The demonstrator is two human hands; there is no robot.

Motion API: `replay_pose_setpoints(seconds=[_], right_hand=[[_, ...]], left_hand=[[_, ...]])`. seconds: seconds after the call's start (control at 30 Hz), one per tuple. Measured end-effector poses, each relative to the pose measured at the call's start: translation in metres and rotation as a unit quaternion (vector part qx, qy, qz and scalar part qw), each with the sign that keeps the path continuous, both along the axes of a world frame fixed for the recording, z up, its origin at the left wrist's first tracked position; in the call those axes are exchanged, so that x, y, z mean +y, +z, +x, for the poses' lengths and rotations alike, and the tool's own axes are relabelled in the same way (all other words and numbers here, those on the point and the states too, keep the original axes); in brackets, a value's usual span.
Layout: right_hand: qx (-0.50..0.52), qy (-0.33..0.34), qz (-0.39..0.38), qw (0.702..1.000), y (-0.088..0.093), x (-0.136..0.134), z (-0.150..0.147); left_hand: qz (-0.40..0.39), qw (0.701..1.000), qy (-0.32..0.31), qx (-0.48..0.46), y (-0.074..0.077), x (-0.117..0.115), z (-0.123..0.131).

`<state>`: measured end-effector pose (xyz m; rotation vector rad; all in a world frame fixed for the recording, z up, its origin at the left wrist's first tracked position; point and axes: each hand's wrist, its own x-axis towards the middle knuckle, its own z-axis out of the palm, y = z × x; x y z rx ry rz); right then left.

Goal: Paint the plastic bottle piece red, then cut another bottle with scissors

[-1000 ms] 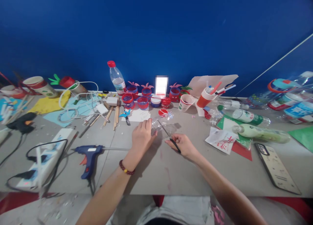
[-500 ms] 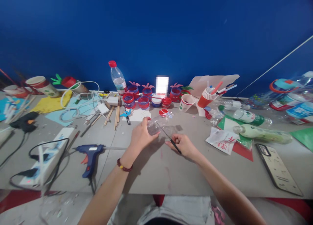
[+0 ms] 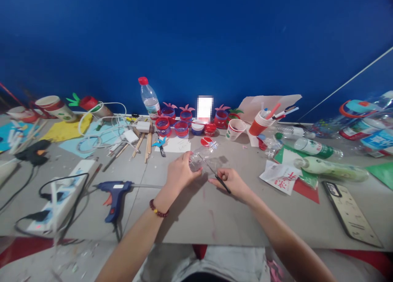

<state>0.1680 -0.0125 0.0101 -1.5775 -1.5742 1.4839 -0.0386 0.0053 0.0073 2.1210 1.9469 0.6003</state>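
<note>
My left hand (image 3: 181, 173) is closed around a clear plastic bottle piece (image 3: 195, 162), thumb on the near side and fingers over the far side. My right hand (image 3: 230, 183) grips black-handled scissors (image 3: 221, 183), seen nearly edge-on. Their thin metal blade points up and left and lies against the clear plastic. Whether the blade passes through the wall is too unclear to tell. Just beyond the piece is a red disc with a white stripe (image 3: 206, 141), beside some shiny clear plastic.
A blue glue gun (image 3: 113, 192) and a power strip (image 3: 66, 192) lie left. Decorated red-and-blue cups (image 3: 181, 129), a bottle with a red cap (image 3: 150, 100) and a paper cup (image 3: 236, 129) line the back. Plastic bottles (image 3: 316, 147) and a phone (image 3: 350, 212) are right.
Both hands, the bottle piece and the scissors stay in nearly the same arrangement. The whole view has shifted slightly, with things appearing a little further right.
</note>
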Motion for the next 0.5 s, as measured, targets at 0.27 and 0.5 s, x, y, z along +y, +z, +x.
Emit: replay_pose_setpoints(seconds=[0.27,0.5], right_hand=[[0.024,0.008,-0.008,1.000,-0.0081,0.0003,0.0004],[0.038,0.018,-0.006,0.999,-0.0042,-0.0003,0.0014]], left_hand=[[-0.014,1.000,-0.014,0.014,-0.0005,-0.0036,0.0065],[-0.021,0.999,-0.024,0.006,-0.0043,-0.0049,0.0094]])
